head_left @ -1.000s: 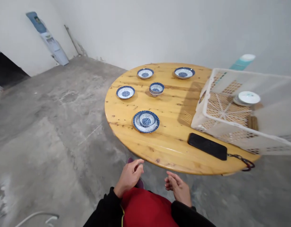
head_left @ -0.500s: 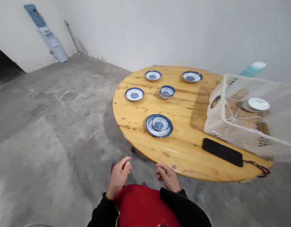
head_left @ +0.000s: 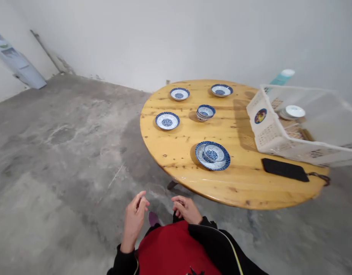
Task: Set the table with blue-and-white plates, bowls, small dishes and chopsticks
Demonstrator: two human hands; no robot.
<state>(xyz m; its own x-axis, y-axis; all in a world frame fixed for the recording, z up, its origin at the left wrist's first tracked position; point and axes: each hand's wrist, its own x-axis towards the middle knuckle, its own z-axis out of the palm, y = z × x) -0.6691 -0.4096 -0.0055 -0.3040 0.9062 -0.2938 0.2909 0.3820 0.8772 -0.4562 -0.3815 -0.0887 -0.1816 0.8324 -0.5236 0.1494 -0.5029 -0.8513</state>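
In the head view, my left hand (head_left: 136, 214) hovers in front of my body, short of the table edge, its fingers loosely bent and apart with nothing in them. Opposite it, my right hand (head_left: 188, 210) is also empty, with its fingers slightly curled. Nearest to my hands on the round wooden table (head_left: 176, 152) is a blue-and-white plate (head_left: 199, 157) with a small bowl (head_left: 213, 153) on it. Behind stands a stack of blue-and-white bowls (head_left: 205, 112). Three more patterned plates lie around it: one at left (head_left: 167, 121), one farther back (head_left: 180, 94), another at back right (head_left: 222, 90).
A white plastic crate (head_left: 267, 133) on the table's right holds white dishes (head_left: 293, 112). Before it lies a black phone-like slab (head_left: 284, 170) with a cord. A teal cylinder (head_left: 282, 77) stands behind the crate. A water dispenser (head_left: 18, 63) is by the far-left wall.
The view has turned to the right and shifted, so the dispenser sits farther left. Both hands have drawn back from the table edge and remain empty. The dishes look unmoved on the table.
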